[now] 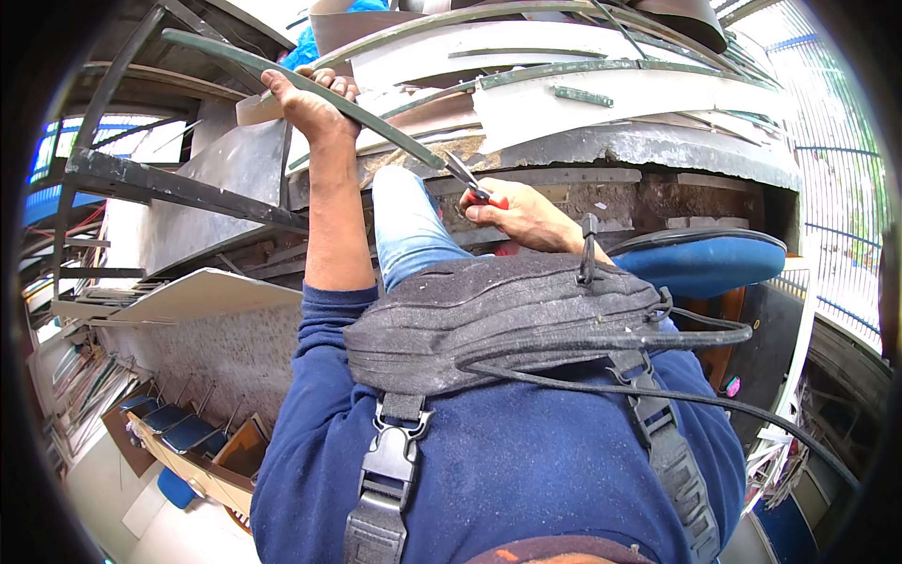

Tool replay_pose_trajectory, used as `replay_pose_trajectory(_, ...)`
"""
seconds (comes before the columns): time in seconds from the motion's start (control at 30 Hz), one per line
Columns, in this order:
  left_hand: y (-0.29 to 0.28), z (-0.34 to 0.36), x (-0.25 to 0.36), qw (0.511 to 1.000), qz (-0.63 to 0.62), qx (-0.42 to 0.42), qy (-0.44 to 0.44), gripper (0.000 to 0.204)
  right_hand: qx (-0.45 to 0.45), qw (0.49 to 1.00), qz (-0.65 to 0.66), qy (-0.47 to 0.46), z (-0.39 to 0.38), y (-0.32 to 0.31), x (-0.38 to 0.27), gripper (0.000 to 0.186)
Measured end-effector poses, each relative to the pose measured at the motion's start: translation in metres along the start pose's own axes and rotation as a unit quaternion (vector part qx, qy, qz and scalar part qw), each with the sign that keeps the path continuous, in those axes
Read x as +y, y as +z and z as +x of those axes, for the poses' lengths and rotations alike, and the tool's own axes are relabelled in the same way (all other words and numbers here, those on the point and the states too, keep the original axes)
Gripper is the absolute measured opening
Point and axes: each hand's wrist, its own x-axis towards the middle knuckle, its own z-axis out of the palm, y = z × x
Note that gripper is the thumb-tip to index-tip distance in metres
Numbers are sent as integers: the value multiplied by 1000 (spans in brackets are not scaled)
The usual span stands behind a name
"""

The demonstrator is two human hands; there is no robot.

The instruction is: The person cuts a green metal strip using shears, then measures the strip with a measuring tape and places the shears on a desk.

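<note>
My left hand is wrapped round a long, narrow grey-green strip, holding it tilted down toward the right. The strip's upper end reaches past this hand to the far left. In my right hand is a pair of red-handled pliers. The metal jaws meet the strip's lower end, though I cannot tell whether they grip it. Just beyond lies a short green piece on white sheet material. My bent knee in light-blue jeans is below the strip.
A worn ledge carries long strips and sheets across the far side. To the left stands a dark metal frame. A round blue seat is close by my right arm. A black cable loops from the bag on my chest.
</note>
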Motion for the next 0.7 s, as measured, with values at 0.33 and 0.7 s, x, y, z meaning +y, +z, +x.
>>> replay_pose_trajectory(0.33, -4, 5, -2, 989, -87, -107, -57, 62, -70, 987, 146, 4, -1, 4, -17, 26)
replay_pose_trajectory(0.7, -1, 7, -2, 980, -74, -180, -37, 62, -90, 975, 202, 7, 7, 14, -2, 23)
